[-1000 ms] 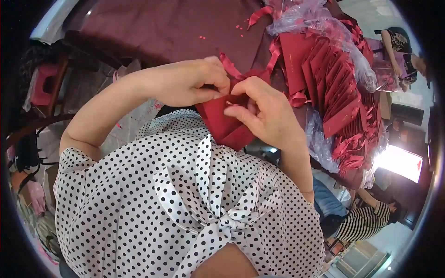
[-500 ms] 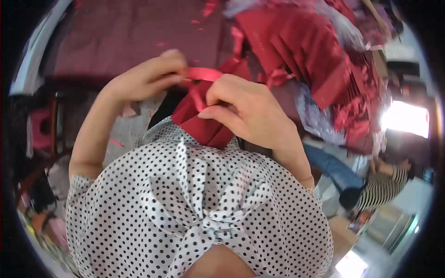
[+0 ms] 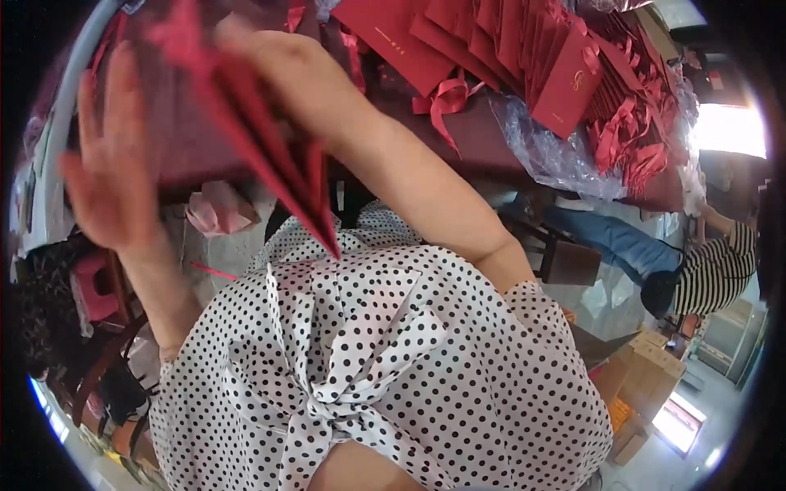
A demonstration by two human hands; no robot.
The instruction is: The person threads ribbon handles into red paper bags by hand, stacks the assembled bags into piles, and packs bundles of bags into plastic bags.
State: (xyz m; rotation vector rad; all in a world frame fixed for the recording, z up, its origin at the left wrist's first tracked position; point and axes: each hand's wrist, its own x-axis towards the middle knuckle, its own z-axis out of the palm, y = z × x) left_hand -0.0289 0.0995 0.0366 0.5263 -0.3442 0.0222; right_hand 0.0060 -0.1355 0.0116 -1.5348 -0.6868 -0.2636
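A red paper gift bag (image 3: 260, 147), folded narrow, hangs aslant in front of me, its lower corner close to my dotted blouse. My right hand (image 3: 250, 51) grips it near the top, where red ribbon shows as a blur; the fingertips are partly covered by the bag. To the left, my left hand (image 3: 119, 168) is raised with its fingers apart and nothing in it. Motion smears both hands somewhat.
Many flat red bags (image 3: 565, 82) with ribbons lie overlapped on the dark red table (image 3: 458, 135), beside crumpled clear plastic (image 3: 544, 155). A person in a striped top (image 3: 696, 278) is at the right. Cardboard boxes (image 3: 647, 368) stand at lower right.
My hands have parted. The right has carried the bag up and left, away from my lap; the left has let go of the ribbon and moved left, opening.
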